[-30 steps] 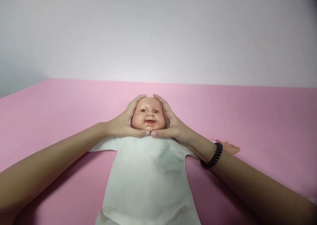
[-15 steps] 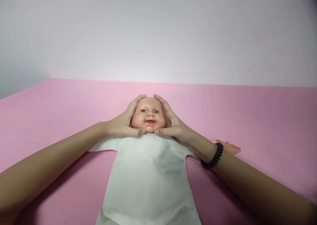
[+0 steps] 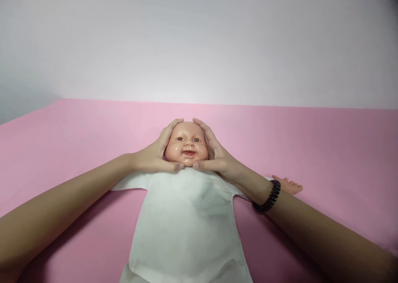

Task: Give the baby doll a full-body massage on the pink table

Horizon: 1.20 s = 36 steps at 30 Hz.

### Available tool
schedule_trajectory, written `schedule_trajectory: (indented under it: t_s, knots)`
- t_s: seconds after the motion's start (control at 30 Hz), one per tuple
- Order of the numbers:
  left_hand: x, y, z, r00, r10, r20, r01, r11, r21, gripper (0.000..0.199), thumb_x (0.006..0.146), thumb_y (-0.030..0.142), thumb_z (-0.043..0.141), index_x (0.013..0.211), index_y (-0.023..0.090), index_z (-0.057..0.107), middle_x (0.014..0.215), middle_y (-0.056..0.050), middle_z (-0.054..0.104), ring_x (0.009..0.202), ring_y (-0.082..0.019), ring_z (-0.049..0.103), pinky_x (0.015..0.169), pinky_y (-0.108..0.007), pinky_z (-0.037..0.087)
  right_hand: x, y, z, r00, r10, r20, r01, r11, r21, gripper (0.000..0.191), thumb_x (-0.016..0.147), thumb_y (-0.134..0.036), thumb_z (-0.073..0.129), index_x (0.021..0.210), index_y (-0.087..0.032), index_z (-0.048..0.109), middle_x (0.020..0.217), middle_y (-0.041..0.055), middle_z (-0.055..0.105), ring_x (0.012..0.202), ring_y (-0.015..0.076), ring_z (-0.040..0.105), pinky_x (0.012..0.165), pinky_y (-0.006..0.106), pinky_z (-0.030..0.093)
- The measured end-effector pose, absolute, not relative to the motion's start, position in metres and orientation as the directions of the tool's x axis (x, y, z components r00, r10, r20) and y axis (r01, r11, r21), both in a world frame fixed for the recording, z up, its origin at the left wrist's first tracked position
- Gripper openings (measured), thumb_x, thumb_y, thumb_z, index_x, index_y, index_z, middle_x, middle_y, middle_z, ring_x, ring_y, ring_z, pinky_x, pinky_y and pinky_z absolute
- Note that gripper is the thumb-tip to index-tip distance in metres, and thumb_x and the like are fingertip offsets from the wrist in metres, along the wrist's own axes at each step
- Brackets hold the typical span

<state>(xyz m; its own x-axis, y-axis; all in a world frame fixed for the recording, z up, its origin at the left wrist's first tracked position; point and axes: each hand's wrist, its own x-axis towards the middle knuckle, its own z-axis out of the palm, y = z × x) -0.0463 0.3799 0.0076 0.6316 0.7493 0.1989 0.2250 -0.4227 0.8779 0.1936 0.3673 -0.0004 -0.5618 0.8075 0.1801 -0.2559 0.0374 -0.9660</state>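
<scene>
The left hand (image 3: 154,152) and right hand (image 3: 220,155) jointly grasp the doll's head (image 3: 188,146), fingers curving along its sides, thumbs near the chin. Sound technique probably calls for light, matched pressure from both sides, keeping the head level. The head lies between the two hands, touching both, just beyond the white shirt (image 3: 186,225) on the pink surface (image 3: 93,127).

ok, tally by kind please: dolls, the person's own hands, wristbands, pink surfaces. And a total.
Doll in white clothing: 1
Person's hands: 2 (left hand and right hand, one on each side of the doll's head)
Black coiled wristband: 1, on the right wrist
Pink surface: 1
Total: 5
</scene>
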Motion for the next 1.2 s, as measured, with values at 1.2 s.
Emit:
schedule_trajectory:
  t_s: [1.2]
  knots:
    - [-0.0433, 0.3737, 0.0123, 0.612, 0.771, 0.174, 0.223, -0.38, 0.898, 0.124, 0.074, 0.038, 0.09, 0.164, 0.046, 0.006, 0.174, -0.011, 0.007, 0.158, -0.044, 0.023, 0.121, -0.066, 0.038, 0.1912, 0.3628, 0.0043, -0.551, 0.818, 0.165, -0.233, 0.039, -0.972, 0.12, 0.068, -0.025, 0.094, 0.162, -0.046, 0.022, 0.165, 0.0048, 0.035, 0.148, 0.0311, 0.047, 0.118, 0.052, 0.049]
